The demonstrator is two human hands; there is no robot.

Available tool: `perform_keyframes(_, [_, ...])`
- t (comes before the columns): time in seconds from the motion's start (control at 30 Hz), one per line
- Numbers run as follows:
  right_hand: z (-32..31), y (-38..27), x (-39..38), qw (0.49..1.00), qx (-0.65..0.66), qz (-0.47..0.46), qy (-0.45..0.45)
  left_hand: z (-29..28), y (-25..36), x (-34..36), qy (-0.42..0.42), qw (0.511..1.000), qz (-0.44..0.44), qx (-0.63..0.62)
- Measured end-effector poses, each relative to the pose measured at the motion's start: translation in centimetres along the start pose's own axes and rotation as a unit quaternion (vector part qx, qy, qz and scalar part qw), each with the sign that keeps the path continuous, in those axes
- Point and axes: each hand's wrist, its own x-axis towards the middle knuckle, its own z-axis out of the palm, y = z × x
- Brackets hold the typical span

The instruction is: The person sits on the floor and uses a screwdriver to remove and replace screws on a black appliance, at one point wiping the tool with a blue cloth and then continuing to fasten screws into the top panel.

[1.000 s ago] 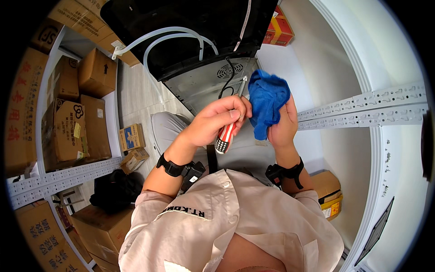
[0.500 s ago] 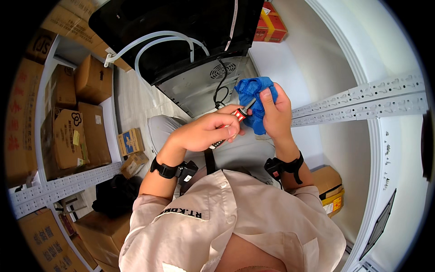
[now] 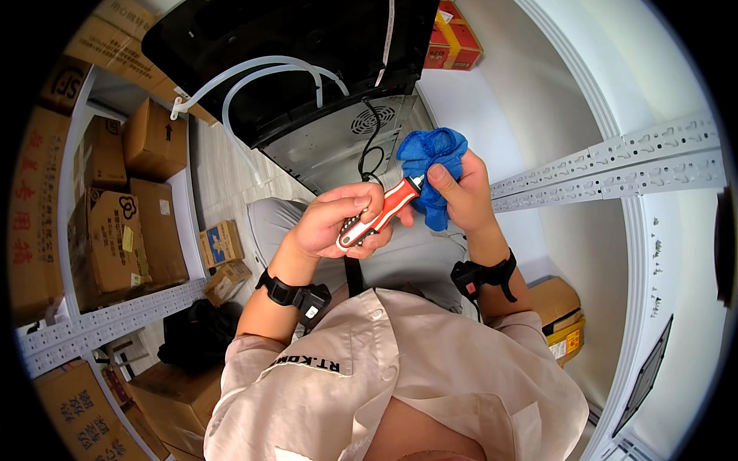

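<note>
A red-and-white screwdriver [image 3: 390, 207] lies slanted in my left hand [image 3: 337, 221], whose fingers are wrapped round its handle. My right hand [image 3: 461, 192] pinches a bunched blue cloth [image 3: 432, 154], thumb on the near side. The screwdriver's shaft runs into the cloth beneath that thumb, so its tip is hidden. Both hands are above my lap, over the grey trousers [image 3: 388, 265].
Ahead stands a black appliance [image 3: 254, 61] with a grey vented panel, pale hoses [image 3: 269, 61] and a black cable [image 3: 372, 134]. Shelves of cardboard boxes [image 3: 157, 138] line the left. Perforated white metal rails [image 3: 607, 169] reach in from the right.
My left hand has turned so more of the screwdriver's handle shows. The shaft, bare before, has gone into the cloth, and my right thumb now presses over it.
</note>
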Motion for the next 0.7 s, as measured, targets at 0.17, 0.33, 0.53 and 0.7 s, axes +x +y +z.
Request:
perform_keyframes(0.17, [-0.5,0.2,0.4,0.998,-0.031,0.014,0.061,1.1,0.1,0.7,0.088,0.883,0.008,0.462])
perform_keyframes(0.33, [-1.0,0.5,0.8,0.987,-0.054,0.085,0.125,2.7,0.0,1.5,0.116,0.653,0.049,0.747])
perform_keyframes(0.53, [-4.2,-1.9,-0.1,0.981,0.071,-0.033,0.178,-1.1,0.3,-0.8,0.124,0.91,0.058,0.39])
perform_keyframes(0.7, [-2.4,-1.5,-3.7,0.967,0.249,-0.037,-0.039,-2.9,-0.5,0.4,0.161,0.913,0.214,0.307])
